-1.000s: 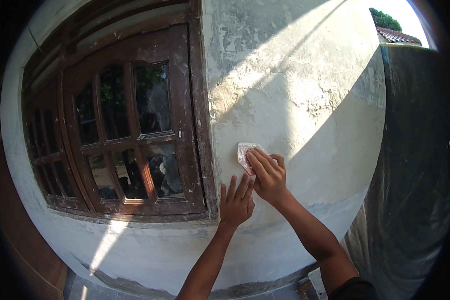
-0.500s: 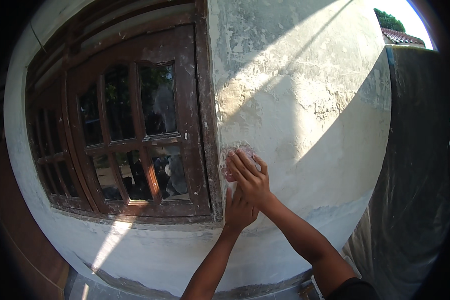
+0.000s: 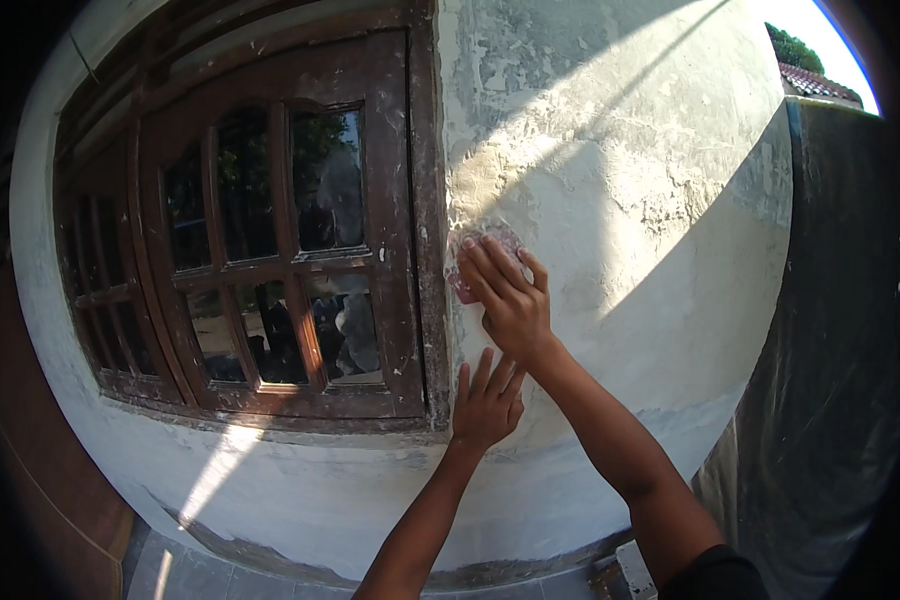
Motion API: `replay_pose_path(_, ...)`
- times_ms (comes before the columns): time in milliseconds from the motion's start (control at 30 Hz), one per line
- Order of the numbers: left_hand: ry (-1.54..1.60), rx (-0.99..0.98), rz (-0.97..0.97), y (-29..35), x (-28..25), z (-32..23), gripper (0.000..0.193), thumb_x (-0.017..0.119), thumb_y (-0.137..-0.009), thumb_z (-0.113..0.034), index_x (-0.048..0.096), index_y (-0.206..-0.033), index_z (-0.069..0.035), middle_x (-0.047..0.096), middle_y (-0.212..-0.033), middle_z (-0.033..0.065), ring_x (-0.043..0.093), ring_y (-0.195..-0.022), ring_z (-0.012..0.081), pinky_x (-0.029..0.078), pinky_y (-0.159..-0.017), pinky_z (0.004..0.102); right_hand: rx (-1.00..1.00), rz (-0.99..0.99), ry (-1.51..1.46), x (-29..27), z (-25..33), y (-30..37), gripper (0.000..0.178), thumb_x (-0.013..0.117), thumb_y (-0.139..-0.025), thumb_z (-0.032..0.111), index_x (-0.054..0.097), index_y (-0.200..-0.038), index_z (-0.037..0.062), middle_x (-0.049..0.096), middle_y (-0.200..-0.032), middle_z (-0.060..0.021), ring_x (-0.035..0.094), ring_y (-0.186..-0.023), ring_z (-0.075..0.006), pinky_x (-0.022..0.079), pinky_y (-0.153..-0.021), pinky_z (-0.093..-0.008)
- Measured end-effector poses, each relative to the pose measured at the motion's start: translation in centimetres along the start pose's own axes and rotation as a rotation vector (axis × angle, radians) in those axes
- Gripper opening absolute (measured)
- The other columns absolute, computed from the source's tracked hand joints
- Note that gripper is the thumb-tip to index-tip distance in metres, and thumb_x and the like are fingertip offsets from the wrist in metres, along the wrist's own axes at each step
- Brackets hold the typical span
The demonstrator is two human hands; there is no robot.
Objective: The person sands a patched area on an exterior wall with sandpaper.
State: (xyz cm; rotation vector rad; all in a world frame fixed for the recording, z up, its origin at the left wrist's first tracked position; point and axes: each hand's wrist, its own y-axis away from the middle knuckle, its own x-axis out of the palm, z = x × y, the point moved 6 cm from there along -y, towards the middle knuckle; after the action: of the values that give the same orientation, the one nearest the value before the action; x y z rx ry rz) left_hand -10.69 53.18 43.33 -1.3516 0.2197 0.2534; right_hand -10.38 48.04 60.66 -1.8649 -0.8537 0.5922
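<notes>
Right hand (image 3: 508, 298) flat, fingers together, pressing a pinkish sheet of sandpaper (image 3: 467, 262) against the cracked plaster wall (image 3: 620, 200) just beside the brown wooden window frame (image 3: 418, 240), left hand (image 3: 486, 400) below, fingers spread, palm on wall, holding nothing.

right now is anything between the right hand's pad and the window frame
Nothing visible. The right hand presses the pad flat on the wall, its left edge next to the window frame. The left hand rests lower down, out of the way.
</notes>
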Motion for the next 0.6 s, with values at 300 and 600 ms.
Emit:
replay_pose_path(300, -0.04, -0.001, -0.001, -0.5, -0.9, -0.5, 0.051, 0.052, -0.094, -0.029, 0.055, -0.144, -0.02, 0.042, -0.158, 0.0059, 0.03, -0.15, 0.0342, 0.015, -0.121, 0.0602, 0.048, -0.184, -0.148, -6.4, -3.1, -2.6, 0.046, 0.058, -0.081, -0.005, 0.067, -0.125, 0.0074, 0.069, -0.127, -0.0072, 0.063, -0.124, -0.0216, 0.038, -0.099, -0.0411)
replay_pose_path(600, 0.029, -0.033, 0.025, -0.6, -1.8, -0.4, 0.054, 0.048, -0.095, -0.026, 0.05, -0.149, -0.022, 0.036, -0.163, 0.0026, 0.031, -0.15, 0.029, 0.013, -0.123, 0.0541, 0.188, -0.056, -0.109, -1.0, -4.9, -1.4, 0.058, 0.059, -0.08, -0.005, 0.065, -0.132, 0.017, 0.063, -0.139, -0.0022, 0.054, -0.136, -0.0204, 0.033, -0.113, -0.0462)
